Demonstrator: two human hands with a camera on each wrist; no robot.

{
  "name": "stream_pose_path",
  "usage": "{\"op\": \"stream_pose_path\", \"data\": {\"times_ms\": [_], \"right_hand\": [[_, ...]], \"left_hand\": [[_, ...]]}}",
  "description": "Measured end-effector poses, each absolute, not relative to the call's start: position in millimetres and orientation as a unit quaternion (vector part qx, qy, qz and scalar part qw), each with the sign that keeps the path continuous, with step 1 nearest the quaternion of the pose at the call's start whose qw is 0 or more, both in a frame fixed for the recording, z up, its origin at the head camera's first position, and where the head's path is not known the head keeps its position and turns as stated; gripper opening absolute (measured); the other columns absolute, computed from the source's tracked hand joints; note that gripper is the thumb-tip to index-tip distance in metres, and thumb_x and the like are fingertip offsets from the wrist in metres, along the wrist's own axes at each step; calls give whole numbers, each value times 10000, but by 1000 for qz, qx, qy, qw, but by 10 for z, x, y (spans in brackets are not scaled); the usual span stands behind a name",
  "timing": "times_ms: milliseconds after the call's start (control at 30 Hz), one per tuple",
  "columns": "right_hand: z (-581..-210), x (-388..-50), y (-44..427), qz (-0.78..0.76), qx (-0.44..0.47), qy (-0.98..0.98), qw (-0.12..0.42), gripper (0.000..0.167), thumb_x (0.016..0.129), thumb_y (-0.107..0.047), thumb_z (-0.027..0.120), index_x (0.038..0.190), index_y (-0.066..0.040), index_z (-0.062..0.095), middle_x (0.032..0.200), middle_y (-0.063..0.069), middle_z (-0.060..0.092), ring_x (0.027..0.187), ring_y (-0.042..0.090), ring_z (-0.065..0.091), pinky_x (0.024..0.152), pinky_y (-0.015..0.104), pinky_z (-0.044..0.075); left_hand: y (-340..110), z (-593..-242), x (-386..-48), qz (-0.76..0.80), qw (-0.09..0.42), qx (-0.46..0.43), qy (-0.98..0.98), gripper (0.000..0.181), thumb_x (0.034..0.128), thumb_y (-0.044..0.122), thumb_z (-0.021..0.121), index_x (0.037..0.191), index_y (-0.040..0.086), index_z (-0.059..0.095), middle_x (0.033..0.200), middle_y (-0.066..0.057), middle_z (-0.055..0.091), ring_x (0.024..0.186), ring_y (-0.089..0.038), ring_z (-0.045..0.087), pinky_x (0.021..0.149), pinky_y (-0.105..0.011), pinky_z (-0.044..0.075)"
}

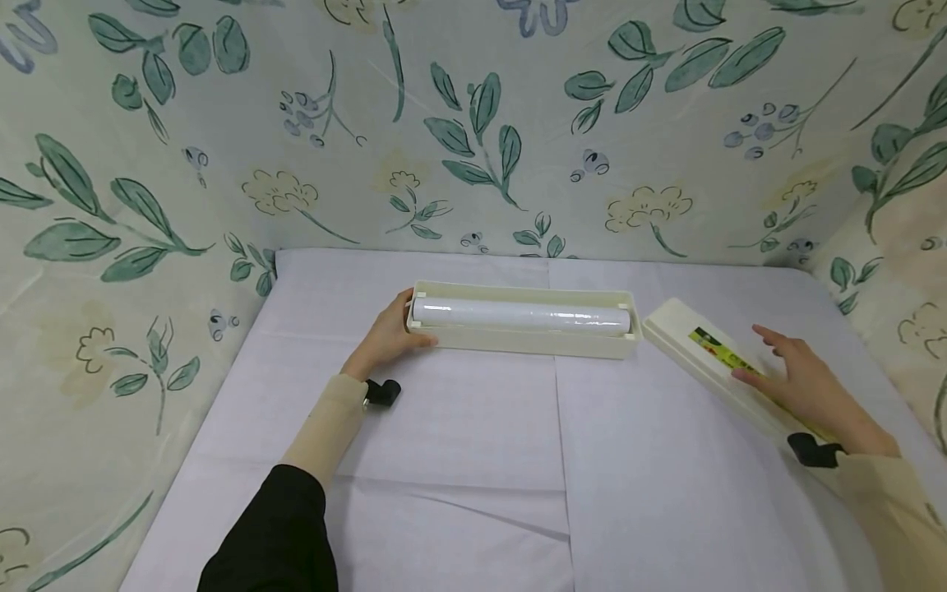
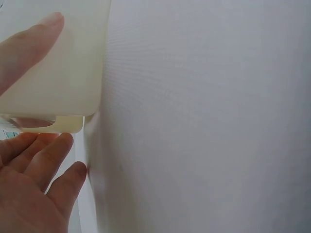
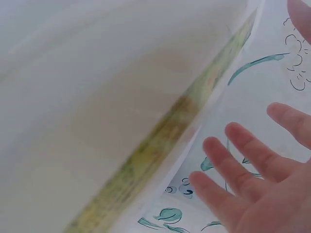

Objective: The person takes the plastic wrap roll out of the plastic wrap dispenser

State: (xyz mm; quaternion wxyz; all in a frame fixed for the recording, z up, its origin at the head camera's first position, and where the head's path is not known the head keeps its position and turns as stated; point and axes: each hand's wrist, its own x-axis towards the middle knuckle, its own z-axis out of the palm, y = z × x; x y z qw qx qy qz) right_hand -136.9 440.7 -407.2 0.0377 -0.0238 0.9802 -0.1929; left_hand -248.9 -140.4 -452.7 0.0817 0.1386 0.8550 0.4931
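A long cream plastic box (image 1: 518, 339) lies lengthwise on the white cloth, its top uncovered. Inside it is a white roll with a glossy wrap (image 1: 518, 315), likely cling film. My left hand (image 1: 388, 333) grips the box's left end. In the left wrist view its thumb (image 2: 36, 41) presses the front wall and the fingertips (image 2: 63, 143) touch the far side. To the right, a cream lid (image 1: 672, 321) with a yellow-green label (image 1: 718, 349) lies at a slant. My right hand (image 1: 806, 386) is over the lid with its fingers spread, holding nothing.
White cloth (image 1: 459, 427) with fold creases covers the table. A leaf-and-flower patterned sheet (image 1: 518, 222) hangs behind and along both sides. Black wrist mounts (image 1: 382, 393) sit on both sleeves.
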Motion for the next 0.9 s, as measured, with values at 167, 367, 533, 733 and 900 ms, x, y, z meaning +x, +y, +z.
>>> {"op": "stream_pose_path", "data": {"times_ms": [167,367,533,733,900], "right_hand": [[-3999,-1380,4330,-199,-36,979,8,873,904,-348,664,1488,50,151,1301,422,282,1114,579,317,799,739,326],[-3893,-1405,4202,-218,-60,974,-25,837,893,-270,691,1493,28,190,1330,395,299,1131,558,325,820,726,324],[-3786,-1438,4092,-224,-96,969,-50,806,882,-209,705,1484,33,227,1329,382,330,1138,534,345,840,687,327],[-3690,-1482,3937,-213,-112,969,-57,808,867,-237,723,1479,19,261,1329,365,348,1138,518,363,841,687,338],[-3636,-1523,3819,-217,-117,968,-47,818,863,-267,727,1489,-13,266,1347,352,334,1146,524,364,846,699,328]], "left_hand": [[-1401,-4524,-2483,489,78,141,857,995,736,146,837,1492,23,202,1406,-179,426,1251,-337,449,1021,-480,362],[-1401,-4543,-2484,489,75,140,858,996,734,145,838,1492,23,204,1411,-174,421,1255,-332,444,1026,-474,358],[-1401,-4541,-2488,490,74,139,858,1000,730,142,842,1492,25,204,1413,-172,418,1253,-327,445,1028,-473,354],[-1398,-4534,-2478,488,76,138,858,1003,735,136,836,1495,20,191,1422,-180,406,1262,-337,434,1028,-483,353],[-1395,-4531,-2464,492,79,135,856,994,742,125,830,1497,27,190,1427,-172,400,1268,-333,430,1028,-470,359]]}}
